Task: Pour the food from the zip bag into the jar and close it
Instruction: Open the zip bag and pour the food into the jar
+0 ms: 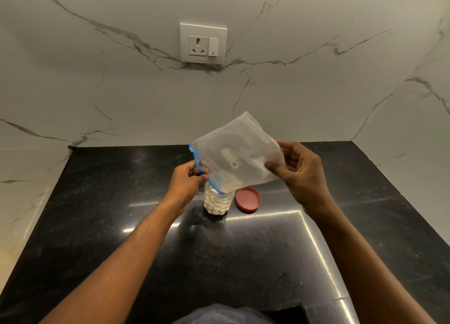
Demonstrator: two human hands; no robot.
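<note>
Fingers of both the left hand (pixel 188 177) & right hand (pixel 300 171) pinch the zip bag (pixel 237 155) tipped over jar (pixel 217 202), looks near empty imo; next: red lid (pixel 248 199) on

One bag (pixel 237 153), one jar (pixel 217 203), one red lid (pixel 248 199), two hands (left (pixel 187 181), right (pixel 302 175)), one wall socket (pixel 203 43), one black bench (pixel 121 202)
</note>
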